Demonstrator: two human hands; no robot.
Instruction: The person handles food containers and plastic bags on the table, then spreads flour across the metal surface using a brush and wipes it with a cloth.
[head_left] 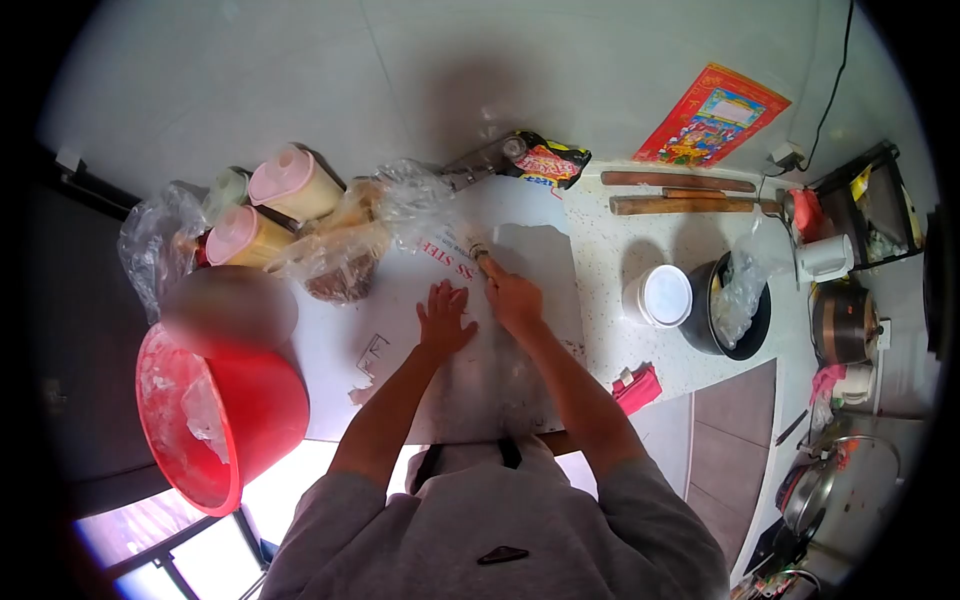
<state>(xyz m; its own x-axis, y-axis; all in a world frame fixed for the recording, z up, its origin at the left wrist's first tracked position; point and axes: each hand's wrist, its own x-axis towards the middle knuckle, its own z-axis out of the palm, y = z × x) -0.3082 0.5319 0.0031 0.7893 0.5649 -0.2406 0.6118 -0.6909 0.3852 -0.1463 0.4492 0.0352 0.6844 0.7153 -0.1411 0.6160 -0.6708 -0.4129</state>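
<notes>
We read the step in hand as close work on the sheet-covered worktop [520, 380], the light surface with red lettering before us, and the short-handled tool [481, 252] seems to be what does it. Its working end points away from us and sits over the sheet beside that lettering; it is too small and blurred for us to tell whether it is a brush or a scraper, or whether it touches.

A further stroke, we judge, would call for a firm hold on the handle, a low angle and the other hand kept out of the tool's path – the two are near each other, though apart.

Our right arm reaches forward and inward, nearly straight, and the right hand [516, 300] is curled round the handle, knuckles up. Our left arm slants in from the other side; the left hand [447, 320] lies palm down on the sheet, fingers fanned, with nothing that we can see in its grasp – apparently a brace.

Ahead and to the left of that hand lies a clear plastic bag [345, 265] with brown contents, and farther left stands the red bucket [262, 415], well away from both hands.
</notes>
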